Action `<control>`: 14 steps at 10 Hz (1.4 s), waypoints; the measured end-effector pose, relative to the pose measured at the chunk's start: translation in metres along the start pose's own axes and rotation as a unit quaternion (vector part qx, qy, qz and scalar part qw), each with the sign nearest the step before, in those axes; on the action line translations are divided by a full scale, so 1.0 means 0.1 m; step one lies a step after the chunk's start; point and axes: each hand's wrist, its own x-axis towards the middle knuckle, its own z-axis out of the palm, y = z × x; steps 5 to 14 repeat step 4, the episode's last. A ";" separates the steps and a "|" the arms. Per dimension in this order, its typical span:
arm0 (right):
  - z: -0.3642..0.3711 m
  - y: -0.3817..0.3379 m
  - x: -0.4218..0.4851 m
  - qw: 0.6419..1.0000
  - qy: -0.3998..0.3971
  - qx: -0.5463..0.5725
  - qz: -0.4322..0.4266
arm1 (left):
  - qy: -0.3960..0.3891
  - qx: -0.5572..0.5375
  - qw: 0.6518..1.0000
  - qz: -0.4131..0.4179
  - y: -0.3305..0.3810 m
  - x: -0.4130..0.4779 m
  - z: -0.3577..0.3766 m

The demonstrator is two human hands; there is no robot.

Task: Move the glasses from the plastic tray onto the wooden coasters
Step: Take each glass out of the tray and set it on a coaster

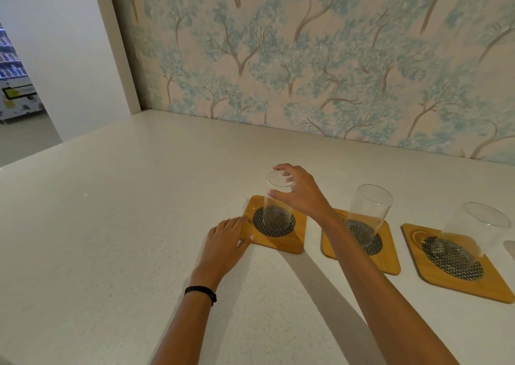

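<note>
Three wooden coasters with dark patterned round centres lie in a row on the white counter. The left coaster [289, 242] carries a clear glass [274, 205], and my right hand [299, 192] grips that glass around its rim from above. My left hand [227, 242] rests flat on the counter with its fingers against the left coaster's near-left edge. A second glass [369, 211] stands on the middle coaster [390, 264]. A third glass [471, 233] stands on the right coaster [418, 253]. The plastic tray is outside the view, except perhaps a grey sliver [510, 249] at the right edge.
The white speckled counter [125, 225] spreads wide to the left and front. A wall with tree-pattern wallpaper [306, 58] rises behind the coasters. A white pillar [119, 44] stands at the back left corner.
</note>
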 end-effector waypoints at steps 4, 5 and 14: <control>-0.07 -0.15 -0.04 0.992 -0.012 -0.123 0.021 | 0.025 -0.054 0.998 -0.013 0.07 0.00 -0.06; -0.07 -0.15 -0.04 0.992 -0.012 -0.123 0.021 | 0.025 -0.054 0.998 -0.013 0.07 0.00 -0.06; -0.07 -0.15 -0.04 0.992 -0.012 -0.123 0.021 | 0.025 -0.054 0.998 -0.013 0.07 0.00 -0.06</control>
